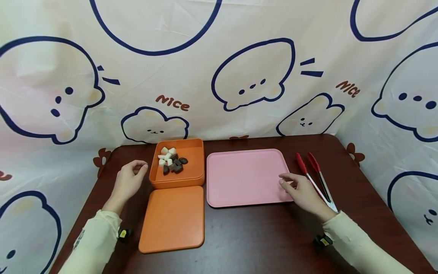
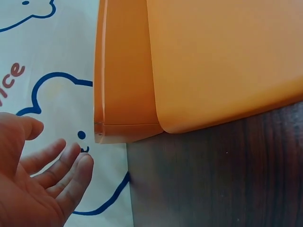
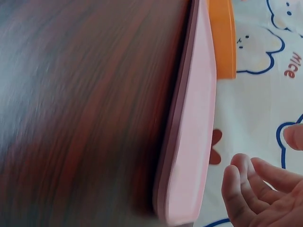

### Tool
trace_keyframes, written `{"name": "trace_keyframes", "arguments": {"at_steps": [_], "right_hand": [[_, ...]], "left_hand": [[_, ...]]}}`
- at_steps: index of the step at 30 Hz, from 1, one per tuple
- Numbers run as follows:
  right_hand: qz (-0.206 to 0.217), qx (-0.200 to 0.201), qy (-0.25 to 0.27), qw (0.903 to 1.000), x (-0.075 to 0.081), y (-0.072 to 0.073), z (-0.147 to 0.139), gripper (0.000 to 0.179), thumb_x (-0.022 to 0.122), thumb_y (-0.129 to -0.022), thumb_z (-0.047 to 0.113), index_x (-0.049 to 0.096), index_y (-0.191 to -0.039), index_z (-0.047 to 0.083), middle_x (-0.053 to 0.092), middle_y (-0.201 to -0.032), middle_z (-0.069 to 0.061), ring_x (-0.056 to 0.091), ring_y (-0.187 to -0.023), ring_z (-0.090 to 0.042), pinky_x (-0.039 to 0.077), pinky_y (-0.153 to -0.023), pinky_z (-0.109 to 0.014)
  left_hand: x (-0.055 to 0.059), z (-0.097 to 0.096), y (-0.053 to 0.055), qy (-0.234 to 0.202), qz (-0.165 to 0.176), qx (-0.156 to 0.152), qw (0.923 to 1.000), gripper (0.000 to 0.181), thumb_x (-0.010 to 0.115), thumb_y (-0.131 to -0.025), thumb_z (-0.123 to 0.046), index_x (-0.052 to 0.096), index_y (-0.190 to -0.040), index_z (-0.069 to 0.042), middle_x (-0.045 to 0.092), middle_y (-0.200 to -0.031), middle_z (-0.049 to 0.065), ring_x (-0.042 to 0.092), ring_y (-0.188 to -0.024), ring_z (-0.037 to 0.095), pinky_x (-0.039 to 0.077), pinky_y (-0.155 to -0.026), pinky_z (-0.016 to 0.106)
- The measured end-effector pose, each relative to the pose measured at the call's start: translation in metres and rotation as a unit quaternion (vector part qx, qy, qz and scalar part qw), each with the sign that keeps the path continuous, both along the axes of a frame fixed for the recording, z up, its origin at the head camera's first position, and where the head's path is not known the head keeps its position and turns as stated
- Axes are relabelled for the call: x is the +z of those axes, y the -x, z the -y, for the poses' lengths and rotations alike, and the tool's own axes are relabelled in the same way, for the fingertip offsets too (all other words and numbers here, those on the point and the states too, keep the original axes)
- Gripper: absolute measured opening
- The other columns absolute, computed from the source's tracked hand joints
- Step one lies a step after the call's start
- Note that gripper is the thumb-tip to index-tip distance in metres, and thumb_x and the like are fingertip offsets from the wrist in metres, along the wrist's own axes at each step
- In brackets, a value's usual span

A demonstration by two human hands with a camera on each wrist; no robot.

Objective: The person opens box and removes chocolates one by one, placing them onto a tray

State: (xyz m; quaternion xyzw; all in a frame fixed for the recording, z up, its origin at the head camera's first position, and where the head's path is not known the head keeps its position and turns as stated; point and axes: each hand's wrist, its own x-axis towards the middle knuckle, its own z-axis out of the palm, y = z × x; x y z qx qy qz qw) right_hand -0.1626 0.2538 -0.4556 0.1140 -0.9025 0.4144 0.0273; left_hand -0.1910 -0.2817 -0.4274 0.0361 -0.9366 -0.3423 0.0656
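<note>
My left hand [image 1: 127, 182] hovers just left of a shallow orange box [image 1: 176, 184], its fingers loosely bent and holding nothing. Inside the box lie several small white pieces [image 1: 167, 155] and several dark brown pieces [image 1: 176, 166]. A flat orange lid [image 1: 172, 220] lies directly in front of the box. My right hand [image 1: 304, 193] is over the right edge of a pink tray [image 1: 246, 179], empty, with fingers relaxed; whether it touches the rim I cannot tell. Beside that hand rest metal tongs [image 1: 314, 163] with red ends, spread apart and partly hidden by the hand.
Everything stands on a dark brown wooden table [image 1: 246, 243]. A pale cloth [image 1: 246, 19] with cartoon drawings hangs behind and at both sides. The box and the tray stand close side by side.
</note>
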Motion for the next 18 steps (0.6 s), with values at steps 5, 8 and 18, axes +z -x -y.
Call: {"name": "trace_keyframes", "arguments": {"at_steps": [5, 8, 18], "right_hand": [[-0.003, -0.038, -0.037, 0.9986, 0.002, 0.003, -0.014, 0.035, 0.062, -0.100, 0.022, 0.065, -0.127, 0.000, 0.065, -0.082, -0.012, 0.044, -0.051, -0.004, 0.040, -0.048, -0.025], [-0.004, -0.053, -0.049, 0.9974, 0.004, 0.003, -0.022, 0.036, 0.061, -0.101, 0.023, 0.064, -0.129, 0.000, 0.066, -0.086, -0.013, 0.043, -0.051, -0.005, 0.039, -0.048, -0.026], [-0.015, -0.087, -0.083, 0.9926, -0.001, 0.006, -0.045, 0.047, 0.061, -0.101, 0.026, 0.055, -0.136, -0.004, 0.066, -0.115, -0.024, 0.062, -0.089, -0.026, 0.047, -0.066, -0.027]], "left_hand": [[-0.003, 0.002, 0.009, -0.010, 0.030, 0.004, 0.9995, 0.050, 0.041, -0.108, -0.039, 0.056, -0.136, -0.001, 0.061, -0.130, 0.026, 0.060, -0.116, 0.041, 0.051, -0.092, 0.055], [-0.006, 0.003, 0.014, -0.015, 0.050, 0.003, 0.9986, 0.055, 0.037, -0.108, -0.043, 0.052, -0.140, 0.000, 0.058, -0.134, 0.027, 0.058, -0.119, 0.041, 0.050, -0.095, 0.056], [-0.010, -0.001, 0.030, -0.027, 0.102, 0.008, 0.9943, 0.058, 0.037, -0.109, -0.042, 0.043, -0.147, 0.002, 0.052, -0.142, 0.029, 0.054, -0.125, 0.041, 0.048, -0.101, 0.055]]}}
